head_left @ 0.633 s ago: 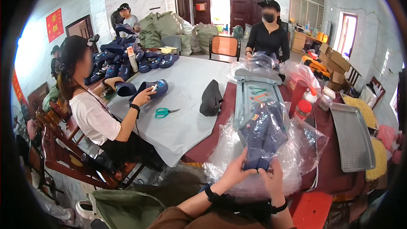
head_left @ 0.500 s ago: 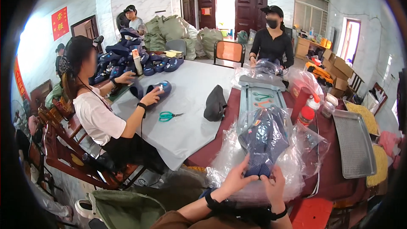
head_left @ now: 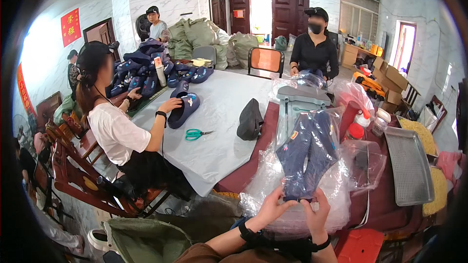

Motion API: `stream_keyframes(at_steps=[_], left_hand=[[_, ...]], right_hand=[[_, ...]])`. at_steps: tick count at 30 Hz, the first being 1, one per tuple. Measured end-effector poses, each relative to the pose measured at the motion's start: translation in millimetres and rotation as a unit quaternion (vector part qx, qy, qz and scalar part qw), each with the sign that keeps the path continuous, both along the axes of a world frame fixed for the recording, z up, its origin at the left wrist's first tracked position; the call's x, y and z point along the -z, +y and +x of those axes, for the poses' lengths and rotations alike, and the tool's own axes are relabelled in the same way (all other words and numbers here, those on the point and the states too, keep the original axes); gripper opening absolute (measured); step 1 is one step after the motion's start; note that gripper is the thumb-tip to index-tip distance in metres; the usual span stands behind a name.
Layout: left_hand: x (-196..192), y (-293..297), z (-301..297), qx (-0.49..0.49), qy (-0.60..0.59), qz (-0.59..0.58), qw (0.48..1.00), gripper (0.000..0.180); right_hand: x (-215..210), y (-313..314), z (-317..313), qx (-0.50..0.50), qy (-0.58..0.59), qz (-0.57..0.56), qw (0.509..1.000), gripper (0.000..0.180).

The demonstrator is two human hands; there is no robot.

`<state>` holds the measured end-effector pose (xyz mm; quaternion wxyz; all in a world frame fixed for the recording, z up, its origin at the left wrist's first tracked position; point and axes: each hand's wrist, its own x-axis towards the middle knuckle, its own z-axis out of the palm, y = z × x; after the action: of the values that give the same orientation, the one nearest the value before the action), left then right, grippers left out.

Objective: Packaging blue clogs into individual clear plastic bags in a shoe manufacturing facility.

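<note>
Before me is a pair of navy clogs (head_left: 306,151) inside a clear plastic bag, toes pointing away and a gap between the two shoes. My left hand (head_left: 271,208) pinches the near left end of the bagged pair. At the near right end, my right hand (head_left: 318,214) has thumb and fingers closed on it too. Beneath lies a stack of clear plastic bags (head_left: 261,185), spread over the dark red tablecloth. Just beyond stands a grey and light-blue plastic stand (head_left: 303,96), partly covered by the bagged clogs.
On the left, a co-worker touches loose navy clogs (head_left: 185,109) beside teal scissors (head_left: 197,134) and a clog pile (head_left: 141,70). A dark grey pouch (head_left: 250,119) sits mid-table. Red-lidded jars (head_left: 354,131) and a metal tray (head_left: 408,165) are right. Another person stands opposite.
In my hands the bagged clogs have spread apart and shifted slightly. The left co-worker has set the loose clogs on the table and moved one hand to the pile.
</note>
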<state>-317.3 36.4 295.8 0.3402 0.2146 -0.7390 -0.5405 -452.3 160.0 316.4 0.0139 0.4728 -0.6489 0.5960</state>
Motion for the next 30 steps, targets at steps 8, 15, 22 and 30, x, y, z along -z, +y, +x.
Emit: stream_keyframes(at_steps=[8, 15, 22, 30], left_hand=[[2, -2, -2, 0.003, 0.005, 0.048, 0.999, 0.097], [-2, -1, 2, 0.031, -0.064, 0.021, 0.997, 0.1], [4, -5, 4, 0.034, -0.039, -0.001, 0.999, 0.099], [24, -7, -1, 0.029, -0.014, 0.039, 0.999, 0.097]], right_hand=[[24, -4, -5, 0.038, 0.02, -0.011, 0.999, 0.056], [28, 1, -10, 0.005, -0.055, 0.036, 0.998, 0.05], [31, 3, -22, -0.085, -0.11, 0.089, 0.986, 0.036], [26, 4, -21, -0.121, -0.191, 0.079, 0.971, 0.037]])
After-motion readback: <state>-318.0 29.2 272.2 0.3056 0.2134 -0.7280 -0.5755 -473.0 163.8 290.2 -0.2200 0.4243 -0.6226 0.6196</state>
